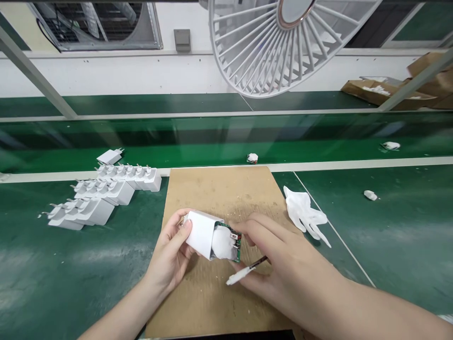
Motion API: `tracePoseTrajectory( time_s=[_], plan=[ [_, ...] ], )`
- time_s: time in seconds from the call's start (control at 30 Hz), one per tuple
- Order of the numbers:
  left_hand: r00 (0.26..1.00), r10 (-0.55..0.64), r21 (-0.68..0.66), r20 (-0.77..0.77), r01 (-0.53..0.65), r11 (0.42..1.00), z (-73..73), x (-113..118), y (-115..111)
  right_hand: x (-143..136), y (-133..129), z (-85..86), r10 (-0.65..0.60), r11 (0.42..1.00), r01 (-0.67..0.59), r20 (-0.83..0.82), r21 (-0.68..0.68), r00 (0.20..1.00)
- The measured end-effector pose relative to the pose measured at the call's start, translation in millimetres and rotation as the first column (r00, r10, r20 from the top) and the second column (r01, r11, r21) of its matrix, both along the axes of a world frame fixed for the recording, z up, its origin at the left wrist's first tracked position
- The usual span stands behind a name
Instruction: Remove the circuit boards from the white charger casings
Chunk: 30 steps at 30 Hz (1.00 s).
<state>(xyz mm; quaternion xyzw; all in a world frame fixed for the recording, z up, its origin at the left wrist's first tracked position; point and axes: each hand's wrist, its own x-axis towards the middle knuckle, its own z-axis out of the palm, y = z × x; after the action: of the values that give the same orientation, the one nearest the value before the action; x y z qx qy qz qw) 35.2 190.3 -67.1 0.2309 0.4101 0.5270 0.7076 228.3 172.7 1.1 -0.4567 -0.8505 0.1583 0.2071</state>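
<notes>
- Position: we have the white, box-shaped plastic shell (203,231) raised over the flat, rectangular brown board (219,189), its open end facing the brown board's right side.
- Left hand (173,248): pinches the shell, thumb on the near face, fingers behind. We would hold this firm but not squeeze the walls inward.
- Right hand (283,257): finger and thumb appear to pinch the outer end of the green circuit board (238,250), which sits partly inside the shell and bears a rounded white lump (223,243).
- Alignment: we judge it best to have the circuit board square to the opening, since tilt could catch its edges or smear the lump, if soft.
- Grip: we favour its edges over the metal parts.
- Tool: the slim dark-handled tool with a white end (244,273) also lies in the right hand, over the brown board; we would angle its tip away from the shell.
- Clearance: a white glove (306,212) lies at the brown board's right edge, outside our working spot.
</notes>
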Motion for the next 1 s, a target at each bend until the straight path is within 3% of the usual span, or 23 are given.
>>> tracePoseTrajectory(
  time_s=[0.2, 0.53, 0.83, 1.0],
  plan=[
    [0.999, -0.028, 0.004, -0.028, 0.028, 1.0, 0.2, 0.3, 0.1, 0.1, 3.2, 2.2, 0.023, 0.998, -0.024, -0.005, -0.059, 1.0],
    [0.999, -0.028, 0.005, -0.034, 0.028, 1.0, 0.9, 0.5, -0.1, -3.2, 6.3, 11.7, -0.037, 0.988, 0.039, 0.017, -0.148, 0.999],
    [0.999, -0.028, 0.009, -0.022, 0.028, 1.0, -1.8, 0.3, 0.4, -2.6, 7.1, 9.3, -0.029, 0.986, 0.03, 0.009, -0.167, 1.0],
    [0.999, -0.03, 0.024, -0.017, 0.031, 0.999, -2.3, -0.2, 0.3, 0.6, 8.5, 6.4, 0.011, 0.994, -0.013, -0.017, -0.112, 1.0]
  ],
)
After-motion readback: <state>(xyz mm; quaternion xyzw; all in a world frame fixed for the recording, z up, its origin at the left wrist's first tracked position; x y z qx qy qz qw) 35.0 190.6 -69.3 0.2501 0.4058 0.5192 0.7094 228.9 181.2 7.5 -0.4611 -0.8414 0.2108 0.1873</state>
